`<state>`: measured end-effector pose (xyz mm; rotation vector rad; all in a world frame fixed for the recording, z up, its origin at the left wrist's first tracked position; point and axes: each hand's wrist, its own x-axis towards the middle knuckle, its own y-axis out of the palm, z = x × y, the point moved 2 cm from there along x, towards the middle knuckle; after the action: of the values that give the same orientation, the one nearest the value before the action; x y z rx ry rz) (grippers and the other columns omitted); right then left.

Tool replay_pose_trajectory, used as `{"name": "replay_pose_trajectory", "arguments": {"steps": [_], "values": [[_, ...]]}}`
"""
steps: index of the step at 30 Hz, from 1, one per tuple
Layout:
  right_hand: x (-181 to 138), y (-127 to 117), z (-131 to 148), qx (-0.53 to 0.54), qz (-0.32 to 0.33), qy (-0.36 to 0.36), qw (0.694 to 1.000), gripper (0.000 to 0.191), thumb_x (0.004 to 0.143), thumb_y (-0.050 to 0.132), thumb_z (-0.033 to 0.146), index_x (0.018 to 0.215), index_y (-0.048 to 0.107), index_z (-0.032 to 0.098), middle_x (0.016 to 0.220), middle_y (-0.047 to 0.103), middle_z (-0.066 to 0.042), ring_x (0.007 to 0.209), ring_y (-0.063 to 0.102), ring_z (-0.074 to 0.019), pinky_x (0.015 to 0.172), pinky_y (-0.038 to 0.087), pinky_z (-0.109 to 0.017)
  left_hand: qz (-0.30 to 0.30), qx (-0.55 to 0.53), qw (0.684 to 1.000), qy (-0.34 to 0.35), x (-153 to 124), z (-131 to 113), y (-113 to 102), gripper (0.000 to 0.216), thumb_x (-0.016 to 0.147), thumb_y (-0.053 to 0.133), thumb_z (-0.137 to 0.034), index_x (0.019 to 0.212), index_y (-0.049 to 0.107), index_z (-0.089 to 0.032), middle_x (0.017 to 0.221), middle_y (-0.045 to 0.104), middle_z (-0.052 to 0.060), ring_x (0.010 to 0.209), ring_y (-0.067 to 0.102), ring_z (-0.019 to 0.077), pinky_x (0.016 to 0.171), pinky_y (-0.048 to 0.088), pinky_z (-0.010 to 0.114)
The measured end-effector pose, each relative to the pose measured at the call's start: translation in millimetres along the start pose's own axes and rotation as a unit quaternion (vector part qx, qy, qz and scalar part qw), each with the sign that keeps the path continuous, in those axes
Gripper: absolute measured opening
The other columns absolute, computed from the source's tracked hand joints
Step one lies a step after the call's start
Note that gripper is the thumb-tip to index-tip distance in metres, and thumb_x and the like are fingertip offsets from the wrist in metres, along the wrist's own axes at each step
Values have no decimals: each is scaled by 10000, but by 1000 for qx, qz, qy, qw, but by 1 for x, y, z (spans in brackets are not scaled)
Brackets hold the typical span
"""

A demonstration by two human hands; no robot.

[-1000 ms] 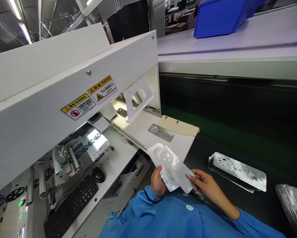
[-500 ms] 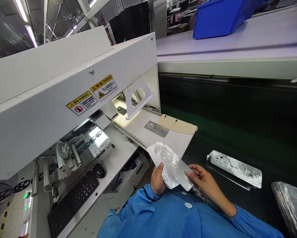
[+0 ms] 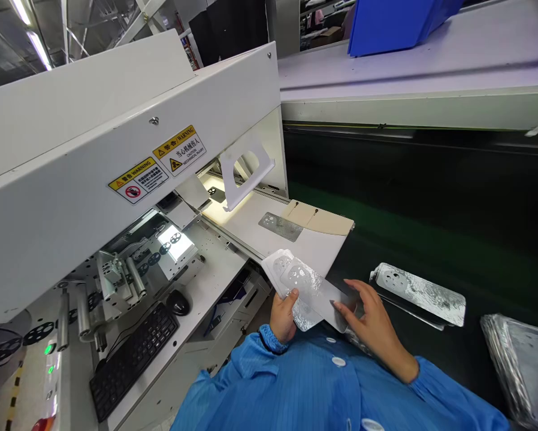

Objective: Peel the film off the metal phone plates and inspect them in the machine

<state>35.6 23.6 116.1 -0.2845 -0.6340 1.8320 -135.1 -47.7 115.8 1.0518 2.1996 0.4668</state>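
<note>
My left hand [image 3: 283, 316] is closed around a few thin silvery phone back panels [image 3: 316, 293], fanned so that one overlaps another, its thumb on their near-left edge. Round camera holes show at their upper left end, and the surface looks covered with wrinkled, shiny film. My right hand [image 3: 372, 320] is at the lower right end of the top panel, thumb against its corner and the other fingers spread apart. Crinkled clear plastic [image 3: 356, 341] shows below that hand. On the white machine bed ahead lies a single grey panel [image 3: 280, 227] beside a beige plate [image 3: 323, 218].
Right of my hands, a small stack of panels [image 3: 419, 293] lies on the dark green belt [image 3: 332, 179], with wrapped panels [image 3: 520, 365] further right. A white machine [image 3: 233, 90] with a keyboard [image 3: 134, 359] and mouse [image 3: 178, 303] stands left. A blue bin [image 3: 386, 27] sits on the shelf.
My right hand's fingers have spread and lifted off the panel's end, with the thumb still at the corner. My left hand keeps its hold. The view has shifted slightly.
</note>
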Motion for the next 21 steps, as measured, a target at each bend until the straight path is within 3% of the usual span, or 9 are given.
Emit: {"name": "replay_pose_trajectory", "arguments": {"steps": [3, 7, 12, 21], "values": [[-6, 3, 5, -97, 11, -115, 989, 556, 768, 579, 589, 1191, 546, 230, 1355, 483, -140, 1270, 421, -338, 1003, 388, -509, 2, -5, 1000, 3, 0, 2, 3, 665, 564, 828, -430, 1121, 632, -124, 1048, 699, 132, 1088, 608, 311, 1015, 407, 447], [-11, 8, 3, -143, 66, -158, 975, 458, 780, 596, 484, 1164, 571, 236, 1428, 419, -129, 1303, 382, -342, 1011, 385, -515, -6, -8, 1000, -1, 0, 3, 5, 659, 545, 837, -437, 1090, 644, -121, 1036, 703, 132, 1082, 612, 312, 1013, 411, 444], [-10, 11, -6, -138, 70, -154, 976, 388, 789, 579, 385, 1139, 585, 216, 1365, 488, -138, 1253, 444, -326, 998, 412, -500, -9, -13, 1000, -13, 0, 6, 6, 683, 525, 846, -432, 1106, 640, -138, 1021, 708, 125, 1064, 622, 312, 1005, 416, 450], [-2, 8, -18, -150, 50, -98, 982, 398, 740, 600, 372, 1110, 601, 226, 1307, 539, -124, 1201, 490, -333, 969, 434, -500, -27, -26, 999, -31, 0, 5, 3, 713, 541, 824, -493, 1121, 625, -129, 1078, 688, 153, 1104, 603, 335, 991, 436, 463]]}}
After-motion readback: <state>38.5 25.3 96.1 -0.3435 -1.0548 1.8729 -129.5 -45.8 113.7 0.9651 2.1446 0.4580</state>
